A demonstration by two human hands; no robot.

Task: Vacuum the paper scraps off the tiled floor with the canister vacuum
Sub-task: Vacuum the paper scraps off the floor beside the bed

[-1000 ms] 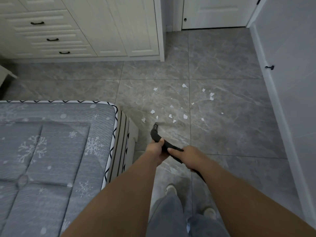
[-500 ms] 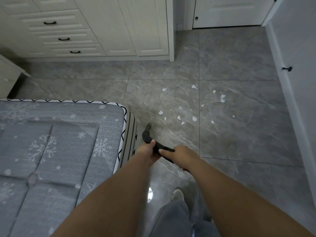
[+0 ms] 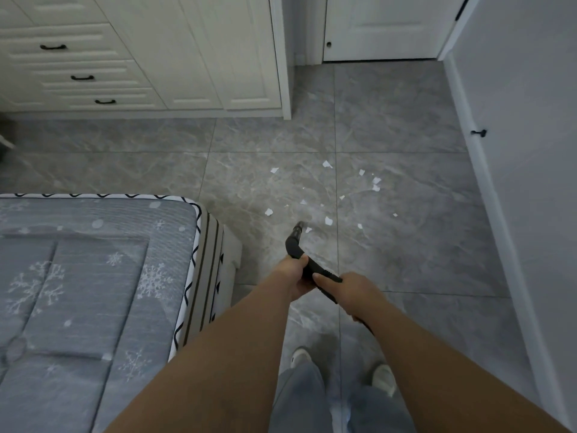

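While both hands (image 3: pixel 324 284) grip it, the unlabelled black wand (image 3: pixel 295 243) nears paper scraps (image 3: pixel 327 220).

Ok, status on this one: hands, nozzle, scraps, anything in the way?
Left hand and right hand both grip the black vacuum wand. Nozzle tip low beside the nearest paper scraps; scraps remain on the tiled floor. Mattress corner left, path open.

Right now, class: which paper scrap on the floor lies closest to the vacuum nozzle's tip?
The small scrap just right of the nozzle tip, almost touching it; the other scraps lie farther up the tiles.
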